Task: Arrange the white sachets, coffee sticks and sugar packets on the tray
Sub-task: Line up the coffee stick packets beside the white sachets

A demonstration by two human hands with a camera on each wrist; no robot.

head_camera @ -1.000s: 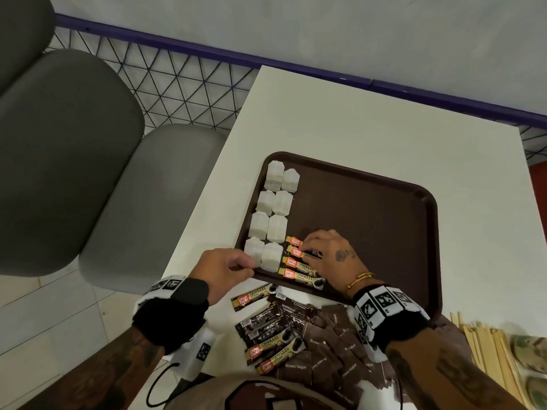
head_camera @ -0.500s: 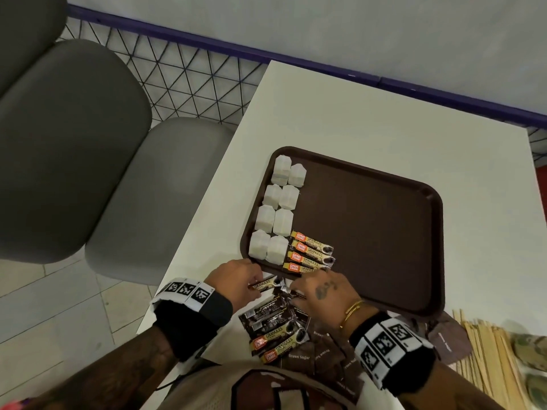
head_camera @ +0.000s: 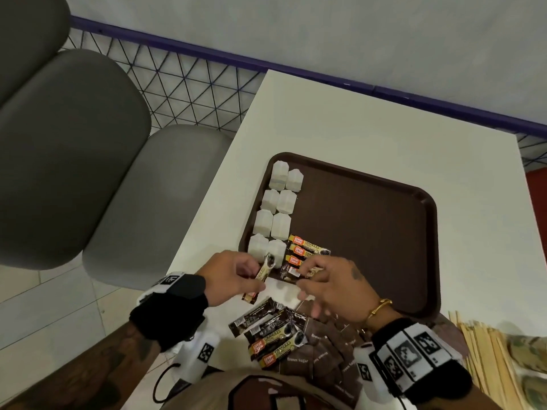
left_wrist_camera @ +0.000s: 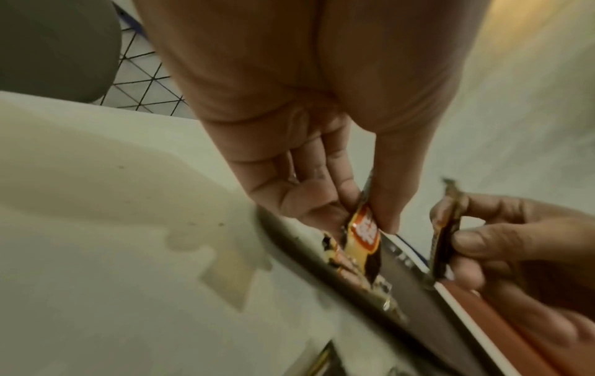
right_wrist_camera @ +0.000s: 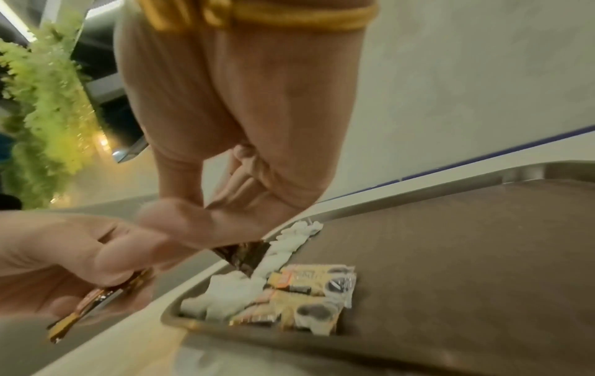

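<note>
A brown tray (head_camera: 370, 232) lies on the white table (head_camera: 355, 128). White sachets (head_camera: 279, 202) fill two columns along the tray's left side. A stack of coffee sticks (head_camera: 307, 250) lies beside the nearest sachets. My left hand (head_camera: 256, 276) pinches a coffee stick (head_camera: 263, 270) just above the tray's near left corner; the left wrist view shows its orange label (left_wrist_camera: 364, 231) between thumb and fingers. My right hand (head_camera: 302, 278) pinches another coffee stick (head_camera: 288, 273), whose dark corner (right_wrist_camera: 244, 254) shows in the right wrist view. The two hands sit close together.
More coffee sticks (head_camera: 266, 332) lie in a loose pile on the table in front of me, with brown sugar packets (head_camera: 325, 356) beside them. Wooden stirrers (head_camera: 488, 365) lie at the right. Grey seats (head_camera: 88, 173) stand left of the table.
The right hand left the tray and both hands went to the pile. Each has now lifted a coffee stick up toward the tray's near edge.
</note>
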